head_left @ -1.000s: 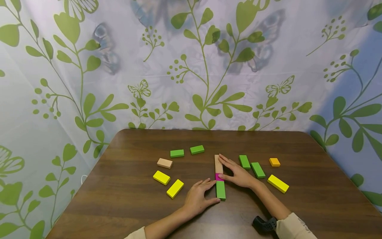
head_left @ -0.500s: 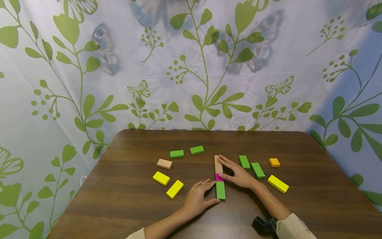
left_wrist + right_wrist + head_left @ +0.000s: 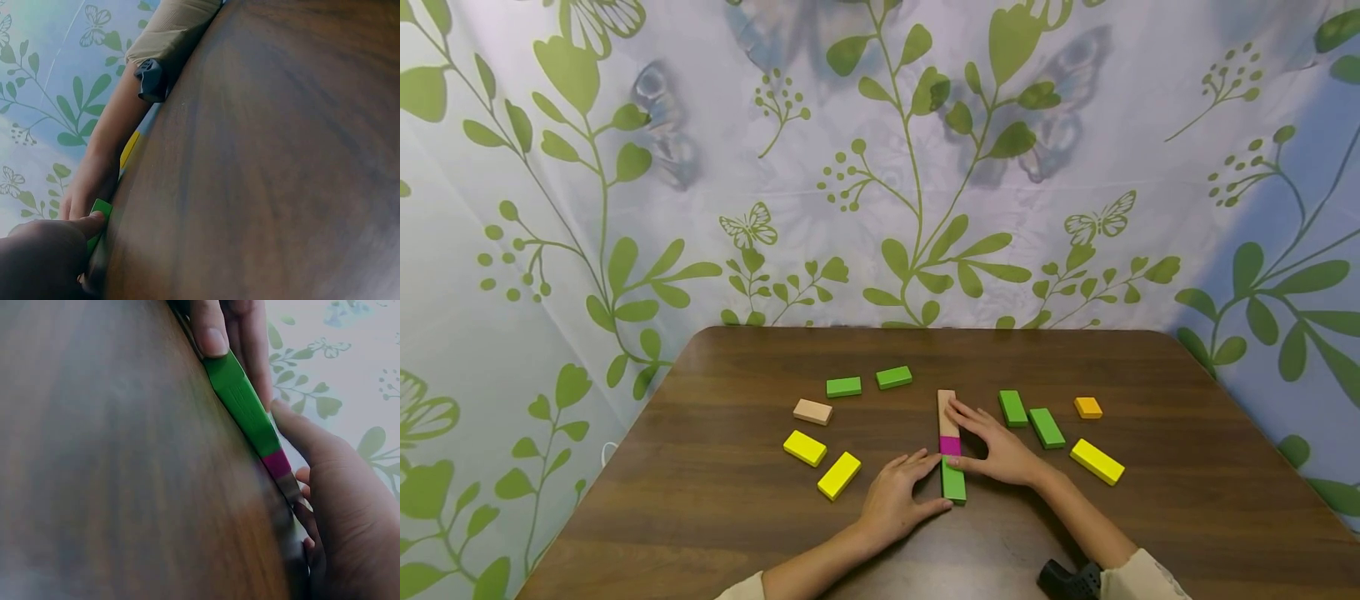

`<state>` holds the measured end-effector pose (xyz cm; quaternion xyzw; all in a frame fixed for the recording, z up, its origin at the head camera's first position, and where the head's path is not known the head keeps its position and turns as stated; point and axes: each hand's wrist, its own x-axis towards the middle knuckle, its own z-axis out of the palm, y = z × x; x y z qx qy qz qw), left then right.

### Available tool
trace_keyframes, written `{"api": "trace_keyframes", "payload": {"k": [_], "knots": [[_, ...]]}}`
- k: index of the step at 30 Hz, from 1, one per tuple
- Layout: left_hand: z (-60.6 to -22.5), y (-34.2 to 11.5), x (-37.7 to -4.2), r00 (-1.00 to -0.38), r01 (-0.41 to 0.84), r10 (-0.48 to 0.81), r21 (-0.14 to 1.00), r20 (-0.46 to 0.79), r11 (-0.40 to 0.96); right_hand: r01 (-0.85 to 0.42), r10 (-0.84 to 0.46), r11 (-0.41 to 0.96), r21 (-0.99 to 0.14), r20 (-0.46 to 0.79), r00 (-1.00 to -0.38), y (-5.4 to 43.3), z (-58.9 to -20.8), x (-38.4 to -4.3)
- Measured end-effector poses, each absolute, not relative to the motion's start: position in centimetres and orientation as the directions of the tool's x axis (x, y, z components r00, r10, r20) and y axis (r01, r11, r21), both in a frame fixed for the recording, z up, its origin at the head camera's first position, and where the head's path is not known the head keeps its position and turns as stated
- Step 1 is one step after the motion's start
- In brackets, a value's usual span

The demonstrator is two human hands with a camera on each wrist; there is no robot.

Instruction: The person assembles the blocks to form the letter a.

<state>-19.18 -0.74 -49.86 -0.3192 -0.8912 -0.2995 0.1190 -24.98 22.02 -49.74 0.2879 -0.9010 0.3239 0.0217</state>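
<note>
Three blocks lie end to end in a line in the head view: a beige block farthest, a magenta block in the middle, and a green block nearest. My left hand holds the green block from the left, thumb at its near end and fingertips by its far end. That thumb also shows on the green block in the right wrist view. From the right, my right hand rests extended fingers on the beige block, its thumb touching the green block's far part.
Two yellow blocks, a beige block and two green blocks lie left of the line. Rightward are two more green blocks, a small orange block and a yellow block. A black device sits by the right sleeve.
My right thumb has slid toward me from the magenta block onto the green block, uncovering the magenta. The right fingertips have shifted slightly nearer along the beige block. My left hand stays put.
</note>
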Motion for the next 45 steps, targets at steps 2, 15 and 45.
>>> {"api": "trace_keyframes", "payload": {"k": [2,15,45], "knots": [[-49.85,-0.74,-19.18,-0.765,0.644,0.501,0.452,0.405,0.617,-0.539,-0.511,0.623,-0.567,0.226,-0.829,22.03,-49.81,-24.87],[-49.64,-0.79,-19.37,-0.758,0.651,0.507,0.436,0.410,0.621,-0.530,-0.517,0.632,-0.565,0.203,-0.832,22.00,-49.64,-25.13],[-49.85,-0.87,-19.43,-0.753,0.659,0.530,0.436,0.391,0.614,-0.519,-0.515,0.632,-0.575,0.189,-0.836,22.21,-49.97,-25.07]]}}
